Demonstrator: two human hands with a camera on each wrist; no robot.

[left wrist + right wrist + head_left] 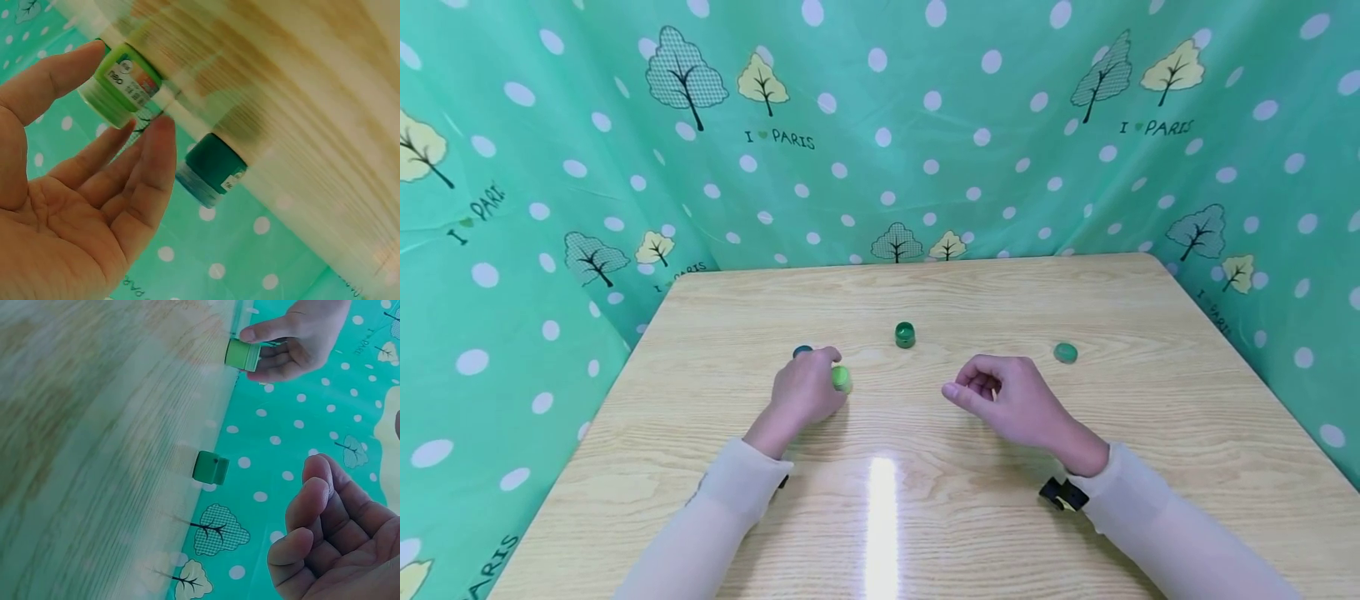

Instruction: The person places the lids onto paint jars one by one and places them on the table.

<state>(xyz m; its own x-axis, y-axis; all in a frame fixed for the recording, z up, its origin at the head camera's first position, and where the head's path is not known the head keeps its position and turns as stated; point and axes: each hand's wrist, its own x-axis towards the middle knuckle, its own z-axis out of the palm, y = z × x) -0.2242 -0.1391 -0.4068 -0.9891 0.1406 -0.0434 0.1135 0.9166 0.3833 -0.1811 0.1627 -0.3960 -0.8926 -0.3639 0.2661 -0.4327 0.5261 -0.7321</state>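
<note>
A small light green jar [841, 380] with a paler cap stands on the wooden table, its printed label showing in the left wrist view. My left hand [808, 387] holds it between thumb and fingertips. Beside that hand is a dark teal jar [215, 164], partly hidden behind the fingers in the head view. A dark green jar [905, 335] stands farther back, near the middle. My right hand [1007, 396] hovers over the table with loosely curled fingers and holds nothing. To its right, a flat round green piece [1065, 352] lies on the tabletop.
The pale wood table [925, 292] carries a bright strip of reflected light near its front. A green dotted cloth [880, 142] with printed trees hangs behind it and along both sides.
</note>
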